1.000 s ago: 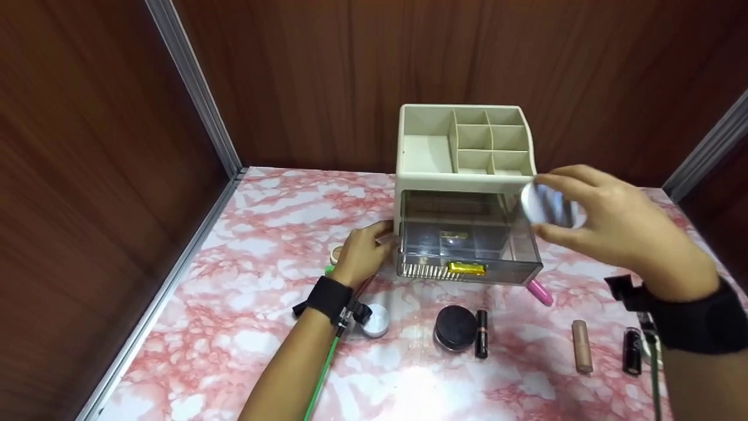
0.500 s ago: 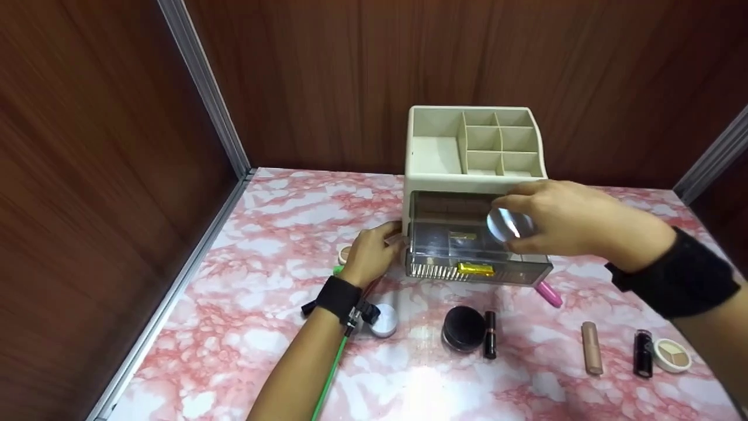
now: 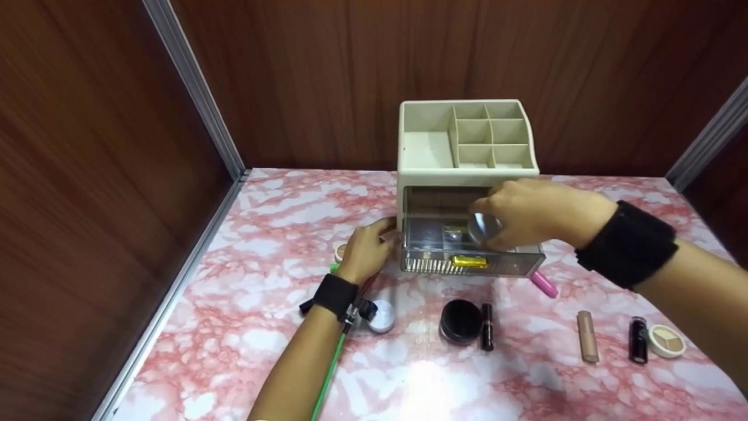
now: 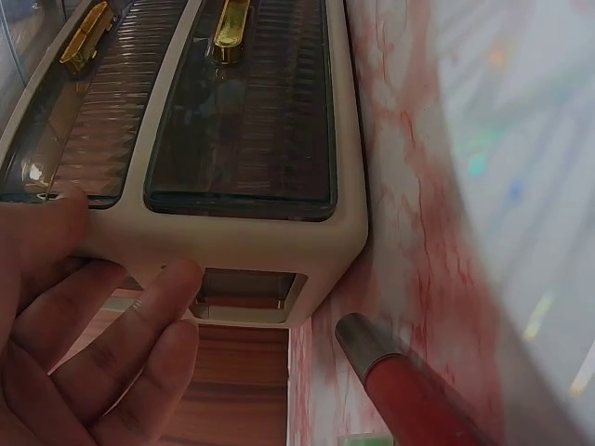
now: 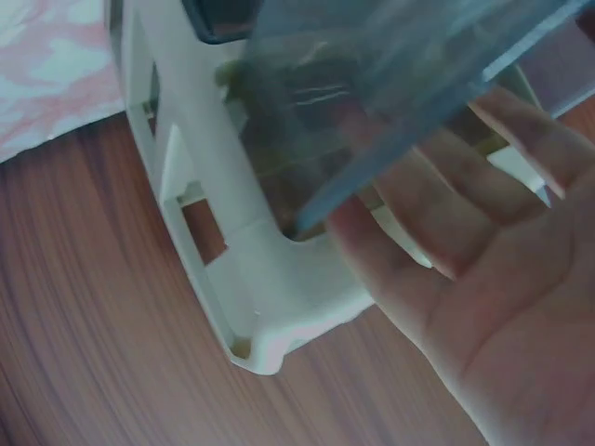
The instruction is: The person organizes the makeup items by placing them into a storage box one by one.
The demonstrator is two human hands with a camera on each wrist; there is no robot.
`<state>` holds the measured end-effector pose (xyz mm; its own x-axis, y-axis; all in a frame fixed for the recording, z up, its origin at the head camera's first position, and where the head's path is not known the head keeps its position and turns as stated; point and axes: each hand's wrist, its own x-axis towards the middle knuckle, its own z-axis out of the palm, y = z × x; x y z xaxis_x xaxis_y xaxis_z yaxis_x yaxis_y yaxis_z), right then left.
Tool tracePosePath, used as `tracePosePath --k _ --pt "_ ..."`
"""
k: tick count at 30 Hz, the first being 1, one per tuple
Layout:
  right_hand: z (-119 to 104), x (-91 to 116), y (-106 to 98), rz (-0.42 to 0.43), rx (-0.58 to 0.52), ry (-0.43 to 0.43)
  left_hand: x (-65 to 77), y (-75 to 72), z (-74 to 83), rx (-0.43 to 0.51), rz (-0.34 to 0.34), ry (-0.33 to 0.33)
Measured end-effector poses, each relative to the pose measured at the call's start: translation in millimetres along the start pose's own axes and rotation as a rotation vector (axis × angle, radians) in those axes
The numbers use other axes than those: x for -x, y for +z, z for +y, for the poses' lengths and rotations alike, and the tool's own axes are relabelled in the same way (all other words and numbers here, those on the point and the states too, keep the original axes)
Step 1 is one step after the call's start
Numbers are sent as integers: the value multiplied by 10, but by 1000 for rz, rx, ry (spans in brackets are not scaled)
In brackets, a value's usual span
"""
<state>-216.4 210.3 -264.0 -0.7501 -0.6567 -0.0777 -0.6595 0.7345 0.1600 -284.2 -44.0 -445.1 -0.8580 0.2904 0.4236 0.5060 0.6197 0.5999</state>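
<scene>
Right of your left hand [image 3: 367, 251] stands the makeup organizer [image 3: 444, 178], its drawer [image 3: 429, 262] beneath your right hand [image 3: 523, 210]; jar [image 3: 461, 321] and lipstick [image 3: 487, 327] lie nearer you.

Our right hand [image 3: 520, 211] has moved leftward: a second ago we held the disc [image 3: 484, 228] at the right edge of the drawer [image 3: 514, 265], half a second ago over its right part, and now over its middle, with less of the disc showing past our hand. Our wristband [image 3: 628, 245] has followed, and we see the whole palette [image 3: 667, 341], mostly hidden a second ago.
</scene>
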Motion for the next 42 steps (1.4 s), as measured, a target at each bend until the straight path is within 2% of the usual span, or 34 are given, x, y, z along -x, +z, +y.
tracePosePath --k 12,18,26,32,38,40,42 --pt "-18 -65 -10 -197 -103 49 -10 16 -4 7 -2 -3" --pt "-66 -129 17 -264 -97 89 -5 -11 -5 -2 7 11" --pt "-82 -203 22 -233 -30 123 -19 -70 -52 6 13 -6" --pt "-84 -200 60 -192 -34 74 16 -58 -55 11 6 -15" --pt "-40 -102 108 -151 -52 40 14 -18 -24 9 -13 -25" --pt "-35 -56 118 -107 -46 35 7 -8 -18 4 -10 -19" --pt "-32 -4 132 12 -36 -6 -2 8 -22 -12 1 -5"
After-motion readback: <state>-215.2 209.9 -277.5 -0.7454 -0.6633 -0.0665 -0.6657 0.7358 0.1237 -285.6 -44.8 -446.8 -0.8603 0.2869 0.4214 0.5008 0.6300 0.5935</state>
